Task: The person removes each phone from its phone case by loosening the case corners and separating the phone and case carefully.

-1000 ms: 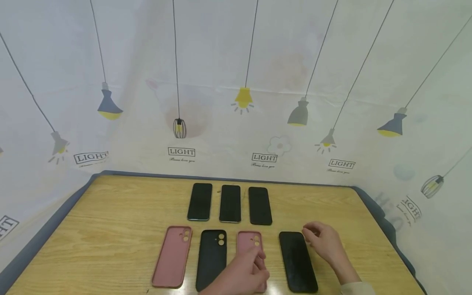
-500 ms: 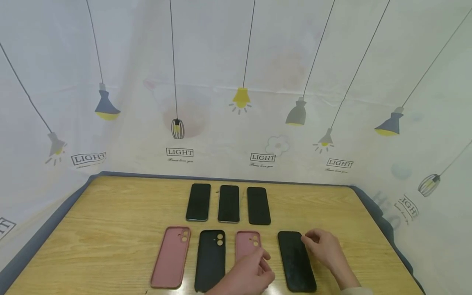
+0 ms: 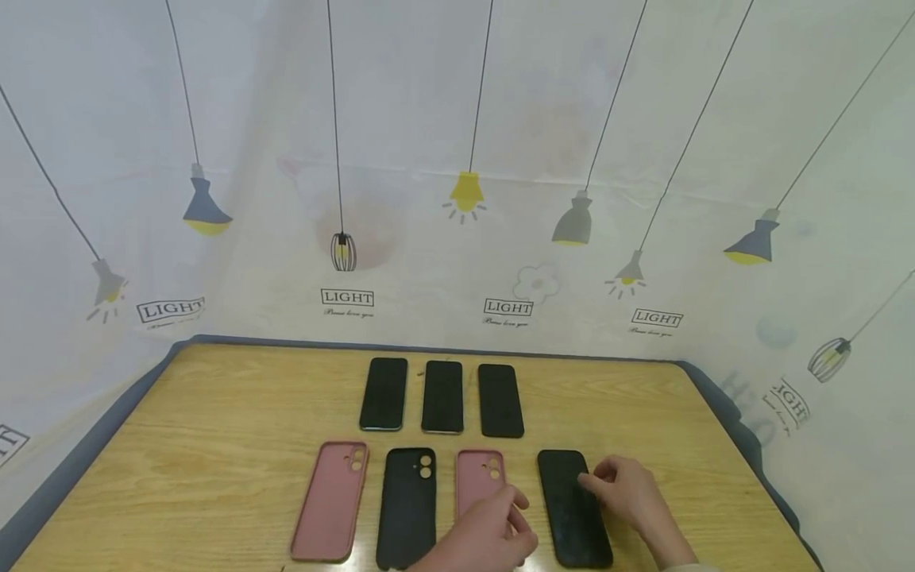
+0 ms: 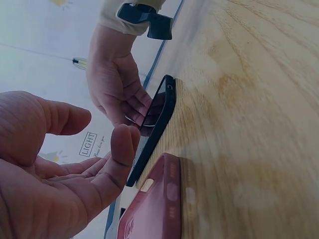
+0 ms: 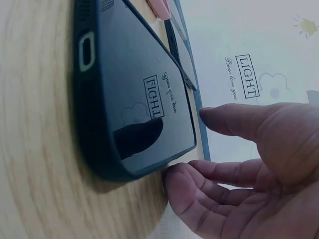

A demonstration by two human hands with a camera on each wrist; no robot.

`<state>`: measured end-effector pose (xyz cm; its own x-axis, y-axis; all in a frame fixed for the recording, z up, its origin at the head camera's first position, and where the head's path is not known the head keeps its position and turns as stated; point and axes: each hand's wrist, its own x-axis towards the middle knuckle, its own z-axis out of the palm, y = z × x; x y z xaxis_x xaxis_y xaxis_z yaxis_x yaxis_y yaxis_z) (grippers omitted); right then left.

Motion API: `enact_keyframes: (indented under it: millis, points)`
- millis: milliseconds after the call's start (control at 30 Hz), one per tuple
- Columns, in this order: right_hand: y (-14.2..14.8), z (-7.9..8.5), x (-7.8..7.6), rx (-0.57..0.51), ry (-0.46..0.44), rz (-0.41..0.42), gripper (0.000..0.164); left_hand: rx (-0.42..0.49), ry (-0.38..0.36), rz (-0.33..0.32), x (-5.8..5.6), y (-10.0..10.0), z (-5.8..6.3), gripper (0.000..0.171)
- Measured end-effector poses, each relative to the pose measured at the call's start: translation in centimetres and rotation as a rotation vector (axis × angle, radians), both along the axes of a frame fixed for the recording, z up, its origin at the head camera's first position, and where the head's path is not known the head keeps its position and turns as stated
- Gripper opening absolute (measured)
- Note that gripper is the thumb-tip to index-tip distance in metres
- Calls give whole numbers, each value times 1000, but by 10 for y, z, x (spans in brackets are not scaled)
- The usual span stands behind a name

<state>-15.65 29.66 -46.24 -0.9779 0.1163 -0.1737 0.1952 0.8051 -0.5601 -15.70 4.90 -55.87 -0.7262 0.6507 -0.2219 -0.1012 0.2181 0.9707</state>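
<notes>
A phone with a dark screen [image 3: 568, 508], set in a dark case, lies face up on the table at the right. Beside its long right edge is my right hand [image 3: 631, 494]; the thumb reaches over the screen edge in the head view. The right wrist view shows thumb and fingers spread apart, with the index fingertip [image 5: 180, 186] close to the case's rim. My left hand [image 3: 489, 531] hovers over the lower part of a pink phone case [image 3: 477, 477], hiding much of it. Its fingers are loosely bent and hold nothing, the thumb [image 4: 70, 118] standing apart.
To the left lie a black phone case [image 3: 407, 504] and another pink phone case [image 3: 329, 502], insides up. Three dark phones [image 3: 384, 395] lie in a row farther back. Behind the wooden table [image 3: 193, 445] hangs a pale curtain [image 3: 400, 143] printed with lamps.
My right hand has come slightly nearer and left, its thumb now over the phone's edge. The left hand has drifted a little right. The phones and cases lie as before.
</notes>
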Motion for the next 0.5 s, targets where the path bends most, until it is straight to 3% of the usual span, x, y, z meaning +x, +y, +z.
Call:
enact_keyframes:
  millis: [300, 500]
  points:
    - [-7, 1, -1, 89, -81, 34, 48, -35, -27, 47, 3, 5, 6, 30]
    - [-10, 0, -5, 126, -157, 16, 55, -10, -31, 57, 1, 6, 6, 31]
